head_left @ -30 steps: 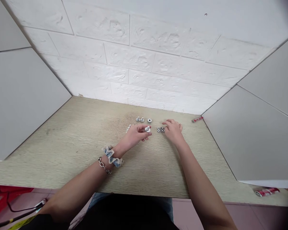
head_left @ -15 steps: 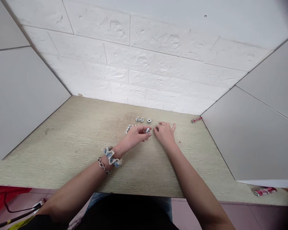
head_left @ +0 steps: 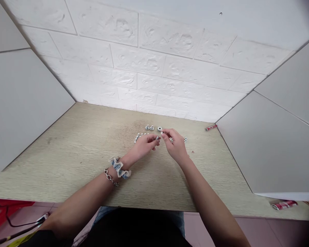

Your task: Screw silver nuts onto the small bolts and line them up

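My left hand (head_left: 143, 143) is closed, with a silver bolt (head_left: 157, 138) pinched between thumb and fingertips. Facing it, my right hand (head_left: 175, 144) pinches a small silver nut (head_left: 162, 132) between thumb and forefinger, slightly above and right of the bolt. Just beyond my fingers lies a round washer (head_left: 159, 128) with a dark hole. To its left two bolts with washers (head_left: 149, 128) stand upright on the tabletop. Several more bolts (head_left: 139, 136) are grouped behind my left hand, partly hidden by it. Small nuts (head_left: 185, 140) lie around my right hand, some of them covered.
The wooden tabletop (head_left: 92, 137) ends at a white brick-pattern wall (head_left: 149, 82), with grey panels (head_left: 31, 109) on both sides. One red battery (head_left: 210, 128) lies at the back right, another red battery (head_left: 284, 205) near the front right edge.
My right hand has lifted from the nuts and come toward the bolt with a nut in its fingers, uncovering other nuts. My left hand keeps the bolt, now tilted slightly.
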